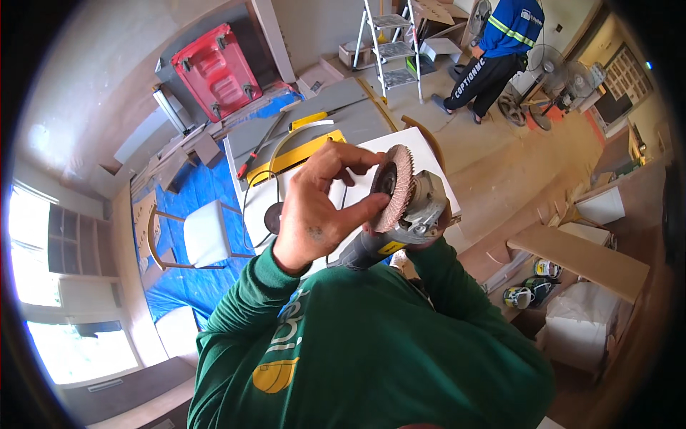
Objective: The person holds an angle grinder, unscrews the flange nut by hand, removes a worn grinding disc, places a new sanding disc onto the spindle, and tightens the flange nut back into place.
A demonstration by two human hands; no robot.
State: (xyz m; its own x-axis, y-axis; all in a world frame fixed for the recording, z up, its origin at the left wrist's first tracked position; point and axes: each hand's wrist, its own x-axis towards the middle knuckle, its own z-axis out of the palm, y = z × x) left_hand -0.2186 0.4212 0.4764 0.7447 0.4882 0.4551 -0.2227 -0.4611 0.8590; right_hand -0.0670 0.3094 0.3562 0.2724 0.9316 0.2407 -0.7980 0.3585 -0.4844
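Note:
An angle grinder point(371, 247) with a black and yellow body and a metal head is in front of my chest. A brownish-pink flap disc point(400, 187) is on its head, tilted on edge. My left hand point(314, 204) has its thumb on the disc's face and its index finger at the upper rim. Mostly hidden behind the grinder head, my right hand point(444, 219) supports the tool from the far side. Beneath them is a white tabletop point(421, 146). It carries a yellow bar-shaped tool point(304, 156), a cable and a dark round disc point(273, 217) by my left wrist.
A red-handled tool point(246, 166) lies at the table's left. Left of it stands a chair point(207, 232) on blue sheeting point(168, 286). Ahead are a stepladder point(395, 51), a red plastic cart point(216, 71) and a person in blue point(511, 32). Paint cans point(518, 297) sit at right.

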